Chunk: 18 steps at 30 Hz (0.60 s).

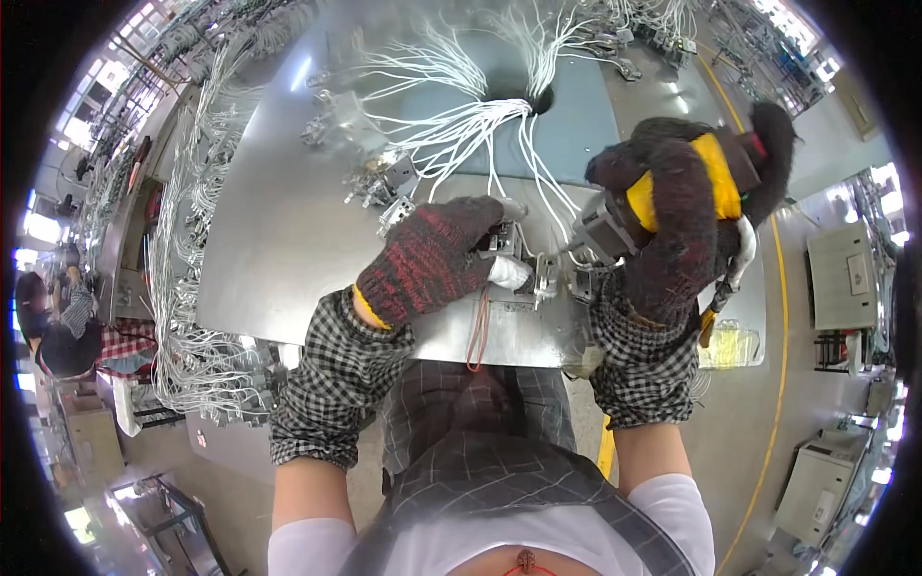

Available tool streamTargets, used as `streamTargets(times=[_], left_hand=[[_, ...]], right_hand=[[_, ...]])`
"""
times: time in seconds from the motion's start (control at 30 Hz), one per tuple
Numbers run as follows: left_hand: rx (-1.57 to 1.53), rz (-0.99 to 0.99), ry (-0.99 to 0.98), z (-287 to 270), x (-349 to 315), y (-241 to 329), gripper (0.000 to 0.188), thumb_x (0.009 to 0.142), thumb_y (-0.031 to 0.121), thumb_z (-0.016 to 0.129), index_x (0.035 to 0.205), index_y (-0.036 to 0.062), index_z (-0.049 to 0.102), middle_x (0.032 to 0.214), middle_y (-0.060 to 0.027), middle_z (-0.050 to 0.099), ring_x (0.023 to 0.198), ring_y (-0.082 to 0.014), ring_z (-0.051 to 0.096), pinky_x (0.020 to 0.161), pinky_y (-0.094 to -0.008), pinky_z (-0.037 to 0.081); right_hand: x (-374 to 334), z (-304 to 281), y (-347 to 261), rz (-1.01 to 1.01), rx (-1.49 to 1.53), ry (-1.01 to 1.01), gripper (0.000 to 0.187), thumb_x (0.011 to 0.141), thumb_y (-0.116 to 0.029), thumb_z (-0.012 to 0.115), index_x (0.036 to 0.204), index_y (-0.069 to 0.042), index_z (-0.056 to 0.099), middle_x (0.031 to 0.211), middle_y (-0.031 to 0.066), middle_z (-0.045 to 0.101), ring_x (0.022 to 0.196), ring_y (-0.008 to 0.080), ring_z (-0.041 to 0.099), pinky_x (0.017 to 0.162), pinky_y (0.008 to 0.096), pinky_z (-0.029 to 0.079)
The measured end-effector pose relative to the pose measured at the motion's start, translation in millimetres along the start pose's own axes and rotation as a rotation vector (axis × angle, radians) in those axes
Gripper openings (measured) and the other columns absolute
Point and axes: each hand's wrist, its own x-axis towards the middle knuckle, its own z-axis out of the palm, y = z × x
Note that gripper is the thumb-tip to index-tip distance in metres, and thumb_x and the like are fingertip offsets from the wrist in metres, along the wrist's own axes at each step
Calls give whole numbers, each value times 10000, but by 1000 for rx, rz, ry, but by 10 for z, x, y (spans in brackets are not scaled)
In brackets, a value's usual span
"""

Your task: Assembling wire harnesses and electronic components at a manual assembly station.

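Observation:
Both my hands wear dark knitted gloves with checked sleeves above them. My left hand (430,257) is closed on a small metal fitting (509,240) near the table's front edge. White wrapping (510,274) shows on this fitting, and a thin reddish-brown loop (478,336) hangs below it over the edge. My right hand (677,221) is wrapped round a yellow and black handheld power tool (713,173), held to the right of the fitting. The tool's grey block-shaped end (610,230) points toward the fitting. Whether the two touch, I cannot tell.
White wires (499,117) fan out from a dark hole in the metal table (259,250). More metal fittings (379,178) lie left of the wires. Many wired pieces (182,288) hang along the left side. A person (72,331) is at far left. Grey cabinets (845,274) stand at right.

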Motion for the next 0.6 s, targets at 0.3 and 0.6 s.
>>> streamTargets(times=[0.3,0.6], left_hand=[[385,179,38,74,92,-32,493,780,375,743,1140,56,639,1023,-163,671,931,-348,664,785,-450,528],[155,155,195,63,-64,44,303,753,120,656,1044,33,658,955,-187,696,856,-378,688,714,-420,552]], right_hand=[[-159,308,-5,62,82,206,706,873,-74,697,1445,-170,296,970,168,650,765,243,679,650,406,599],[-266,355,226,-123,73,14,682,806,115,663,1426,-7,408,1056,59,573,904,88,540,771,251,470]])
